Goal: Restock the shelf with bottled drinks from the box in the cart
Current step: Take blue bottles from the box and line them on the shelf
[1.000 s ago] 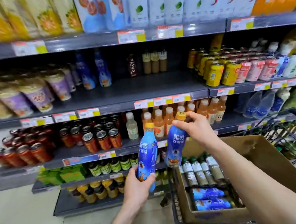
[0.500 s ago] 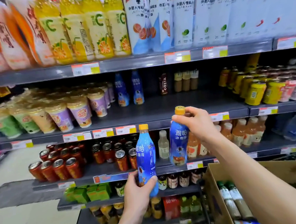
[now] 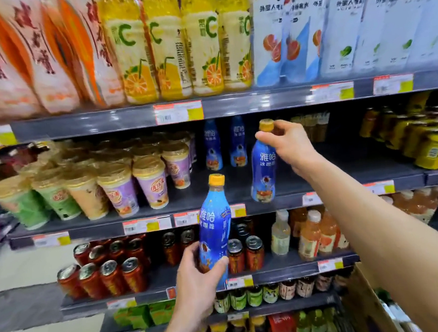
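Right hand (image 3: 288, 145) — bottle (image 3: 262, 167) higher, at shelf (image 3: 373, 164)

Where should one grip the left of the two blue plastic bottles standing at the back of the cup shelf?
Probably round its tapering upper body, from the front. The left blue plastic bottle stands upright; foil-lidded cups crowd its left, the second blue bottle its right.

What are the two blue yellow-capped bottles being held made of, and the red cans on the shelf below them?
The blue yellow-capped bottle in the left hand and the second blue bottle in the right hand look like plastic in glossy printed sleeves: soft sheen, moulded screw caps; glass is possible. The red cans look metal: shiny silver lids.
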A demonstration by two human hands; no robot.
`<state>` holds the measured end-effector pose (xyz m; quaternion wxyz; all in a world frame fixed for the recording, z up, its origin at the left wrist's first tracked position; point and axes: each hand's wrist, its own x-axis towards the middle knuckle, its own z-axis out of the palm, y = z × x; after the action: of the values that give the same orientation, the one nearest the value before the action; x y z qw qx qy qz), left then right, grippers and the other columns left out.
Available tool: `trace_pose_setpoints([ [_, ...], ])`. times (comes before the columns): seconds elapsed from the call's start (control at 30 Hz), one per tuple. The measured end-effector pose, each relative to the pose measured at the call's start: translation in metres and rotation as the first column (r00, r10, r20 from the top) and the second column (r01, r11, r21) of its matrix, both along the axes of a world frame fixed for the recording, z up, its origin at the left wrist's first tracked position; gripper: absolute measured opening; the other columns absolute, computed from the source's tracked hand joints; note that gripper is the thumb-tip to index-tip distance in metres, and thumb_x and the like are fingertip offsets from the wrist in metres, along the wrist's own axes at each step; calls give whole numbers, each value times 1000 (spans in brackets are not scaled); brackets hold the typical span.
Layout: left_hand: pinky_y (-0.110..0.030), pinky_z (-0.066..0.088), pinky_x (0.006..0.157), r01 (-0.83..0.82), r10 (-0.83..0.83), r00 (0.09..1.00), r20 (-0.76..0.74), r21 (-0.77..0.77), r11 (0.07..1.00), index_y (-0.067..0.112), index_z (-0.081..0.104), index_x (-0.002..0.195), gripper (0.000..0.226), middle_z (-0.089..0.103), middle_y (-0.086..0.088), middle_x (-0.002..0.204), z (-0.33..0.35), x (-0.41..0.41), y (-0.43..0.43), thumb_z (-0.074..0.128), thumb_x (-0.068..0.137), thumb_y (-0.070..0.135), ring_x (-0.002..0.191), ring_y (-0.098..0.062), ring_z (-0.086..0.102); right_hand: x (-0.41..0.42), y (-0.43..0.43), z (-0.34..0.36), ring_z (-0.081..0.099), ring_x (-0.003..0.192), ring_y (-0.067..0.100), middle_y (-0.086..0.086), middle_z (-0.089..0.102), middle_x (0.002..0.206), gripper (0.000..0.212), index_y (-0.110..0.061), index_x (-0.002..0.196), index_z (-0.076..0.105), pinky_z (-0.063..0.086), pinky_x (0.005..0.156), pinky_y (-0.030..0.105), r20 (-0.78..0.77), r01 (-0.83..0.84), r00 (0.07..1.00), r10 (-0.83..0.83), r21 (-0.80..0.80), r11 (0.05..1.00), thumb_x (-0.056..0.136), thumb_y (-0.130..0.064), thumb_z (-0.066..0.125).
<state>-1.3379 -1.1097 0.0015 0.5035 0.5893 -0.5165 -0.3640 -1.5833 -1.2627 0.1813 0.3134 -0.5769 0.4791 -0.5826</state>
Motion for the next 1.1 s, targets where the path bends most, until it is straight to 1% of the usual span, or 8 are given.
trace_pose_setpoints([
  [0.1, -36, 54, 88, -18, 18, 1000, 1, -27, 999, 36, 56, 106, 44, 71, 11, 103, 7, 2, -27, 86, 74, 27, 94, -7, 68, 8, -32, -3, 66, 66, -5, -14, 73, 72, 9, -20, 86, 70, 50, 61, 13, -7, 8, 1000, -8, -12, 1000, 86, -15, 78],
  [0.23, -39, 54, 91, -55, 55, 998, 8, -77, 996, 32, 57, 112, 48, 71, 9, 105, 22, 3, -60, 86, 74, 26, 95, -8, 67, 16, -67, 1, 64, 75, 0, -8, 71, 86, 15, -21, 85, 68, 53, 79, 20, 0, 10, 1000, -10, 8, 1000, 86, -10, 78],
  [0.4, -25, 50, 83, -96, 101, 994, 39, -123, 988, 38, 52, 113, 51, 68, 17, 105, 34, 1, -94, 85, 75, 31, 91, 6, 64, 23, -103, -9, 62, 64, -8, 3, 65, 88, 17, 1, 101, 65, 50, 69, 8, 71, 4, 997, -7, 34, 999, 87, 5, 71],
  [0.5, -24, 48, 83, -112, 118, 992, 41, -135, 984, 33, 51, 119, 55, 66, 16, 107, 36, -1, -110, 84, 75, 34, 94, 3, 63, 23, -117, -16, 62, 65, -12, 9, 70, 101, 24, 1, 109, 68, 47, 67, 5, 79, 34, 996, -38, 48, 998, 87, -4, 75],
  [0.63, -23, 50, 83, -135, 143, 989, 47, -146, 980, 33, 49, 119, 56, 65, 17, 107, 37, -4, -125, 84, 76, 37, 92, 8, 62, 13, -111, -52, 68, 94, 7, 0, 72, 114, 55, -17, 119, 64, 52, 83, 24, -191, 91, 980, -62, 145, 985, 77, -48, 82],
  [0.73, -29, 52, 86, -134, 144, 988, 54, -156, 979, 35, 48, 120, 56, 65, 16, 108, 37, -5, -135, 83, 76, 39, 94, 3, 64, 11, -95, -105, 68, 103, 21, 2, 70, 114, 78, -19, 116, 61, 55, 88, 37, -459, 170, 889, -16, 296, 940, 58, -65, 84],
  [0.83, -37, 54, 90, -135, 150, 986, 71, -178, 975, 33, 49, 120, 55, 65, 16, 109, 37, -5, -145, 81, 76, 40, 96, -2, 65, 15, -94, -136, 63, 111, 30, 7, 65, 118, 77, -16, 117, 57, 53, 90, 41, -622, 248, 783, -17, 287, 925, 62, -63, 82],
  [1.1, -38, 54, 89, -128, 152, 984, 95, -223, 966, 43, 46, 107, 48, 63, 20, 105, 42, -9, -164, 80, 73, 45, 96, 0, 63, 26, -129, -129, 58, 119, 32, 8, 65, 125, 71, -19, 123, 53, 51, 91, 39, -681, 318, 731, -47, 279, 906, 71, -62, 77],
])
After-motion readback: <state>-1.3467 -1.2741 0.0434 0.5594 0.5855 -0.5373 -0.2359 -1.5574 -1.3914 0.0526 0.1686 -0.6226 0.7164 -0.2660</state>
